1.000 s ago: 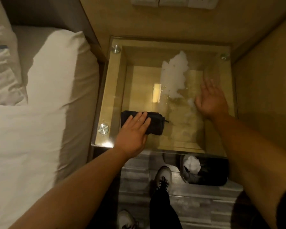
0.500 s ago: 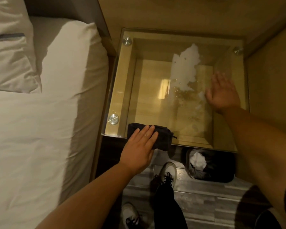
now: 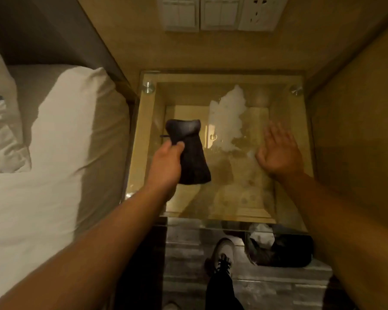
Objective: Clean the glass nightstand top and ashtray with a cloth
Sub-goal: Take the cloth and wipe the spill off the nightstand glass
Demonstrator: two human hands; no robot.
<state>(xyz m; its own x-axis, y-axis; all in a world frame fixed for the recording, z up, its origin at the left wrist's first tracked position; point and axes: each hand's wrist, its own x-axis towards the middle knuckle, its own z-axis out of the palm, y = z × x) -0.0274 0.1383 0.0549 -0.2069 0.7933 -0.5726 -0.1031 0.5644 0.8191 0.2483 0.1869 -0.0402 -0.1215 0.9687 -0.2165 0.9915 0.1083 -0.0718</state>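
The glass nightstand top [image 3: 143,139] lies square below me, with a white foamy patch [image 3: 227,117] smeared across its middle back. My left hand [image 3: 166,164] is shut on a dark cloth pouch [image 3: 190,153], pinching it at its drawstring neck and holding it above the left half of the glass. My right hand [image 3: 278,153] lies flat and open on the right side of the glass, just right of the foam. A faint clear ashtray [image 3: 259,98] seems to stand at the back right, hard to make out.
A bed with white sheet [image 3: 43,175] and pillow [image 3: 0,130] runs along the left. Wall switches and a socket [image 3: 220,14] sit above the nightstand. A wooden wall closes the right. A dark bin with white paper [image 3: 280,249] and my shoe [image 3: 222,256] are on the floor.
My left hand lay flat on the pouch at the front left edge; it has now closed on it and lifted it up and inward. The right hand stays flat.
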